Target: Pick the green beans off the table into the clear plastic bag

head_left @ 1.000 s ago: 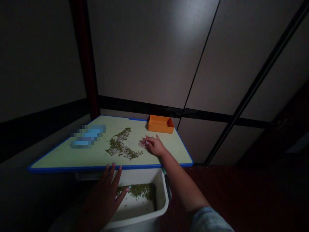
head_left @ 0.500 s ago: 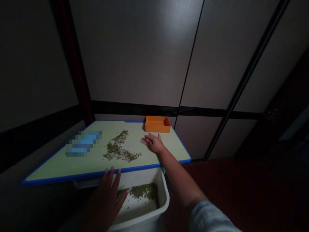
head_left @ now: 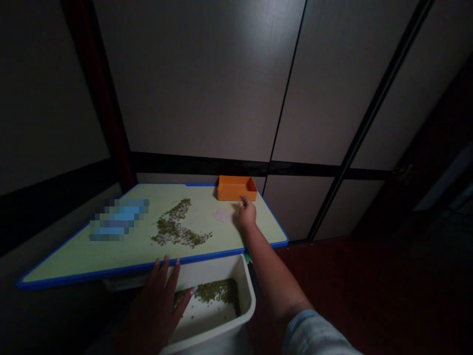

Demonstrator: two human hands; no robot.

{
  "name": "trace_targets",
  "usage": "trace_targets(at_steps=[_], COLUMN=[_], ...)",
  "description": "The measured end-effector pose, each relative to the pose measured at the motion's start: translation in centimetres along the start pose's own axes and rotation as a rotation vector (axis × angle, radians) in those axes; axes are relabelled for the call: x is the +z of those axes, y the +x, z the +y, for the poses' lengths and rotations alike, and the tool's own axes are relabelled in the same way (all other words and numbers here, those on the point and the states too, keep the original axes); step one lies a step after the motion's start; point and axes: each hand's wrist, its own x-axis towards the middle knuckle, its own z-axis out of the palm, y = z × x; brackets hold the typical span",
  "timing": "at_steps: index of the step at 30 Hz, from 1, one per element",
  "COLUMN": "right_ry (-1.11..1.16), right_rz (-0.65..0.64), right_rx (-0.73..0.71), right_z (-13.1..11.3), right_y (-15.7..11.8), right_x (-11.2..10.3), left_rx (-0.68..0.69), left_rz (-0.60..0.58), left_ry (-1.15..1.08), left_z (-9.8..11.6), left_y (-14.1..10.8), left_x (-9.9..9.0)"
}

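Note:
My right hand (head_left: pixel 247 213) is over the table just in front of an orange box (head_left: pixel 232 194). Its fingers are curled in, and whatever they may hold is hidden. To its left a faint pinkish-white patch (head_left: pixel 222 215) shows on the tabletop. Small green grains, perhaps beans (head_left: pixel 172 228), lie scattered in a bent band across the middle. My left hand (head_left: pixel 158 296) is spread over the left part of a white plastic bin (head_left: pixel 248 301), fingertips near the table's front edge. More green grains (head_left: pixel 218 292) lie along the far side of the bin's floor.
The pale yellow table (head_left: pixel 121 256) has a raised blue edge. A blurred-out blue item (head_left: pixel 120 219) lies on its left side. Wall panels (head_left: pixel 207 88) rise directly behind the table. Dark red floor (head_left: pixel 325 291) stretches to the right.
My right hand has moved right, from the pale patch toward the orange box, and its fingers have curled in. My left hand stays by the bin. The view has shifted slightly.

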Motion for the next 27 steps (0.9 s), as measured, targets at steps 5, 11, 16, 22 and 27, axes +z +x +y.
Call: trace_targets(at_steps=[5, 11, 16, 22, 27], right_ry=[-0.031, -0.066, -0.059, 0.038, 0.083], right_rz=[0.028, -0.079, -0.124, -0.084, -0.091], right_rx=[0.160, 0.061, 0.013, 0.015, 0.015], right_z=[0.1, -0.5, -0.5, -0.1, 0.0], right_y=[-0.2, -0.8, -0.8, -0.5, -0.6], right_x=[0.0, 0.8, 1.4, 1.4, 0.8], left_rx=[-0.021, 0.013, 0.004, -0.071, -0.086], left_rz=[-0.025, -0.013, -0.007, -0.088, -0.092], left_ry=[-0.024, 0.000, 0.002, -0.043, -0.059], left_z=[0.0, 0.1, 0.2, 0.2, 0.4], left_y=[0.2, 0.2, 0.2, 0.3, 0.3], left_x=[-0.2, -0.3, -0.3, -0.7, -0.8])
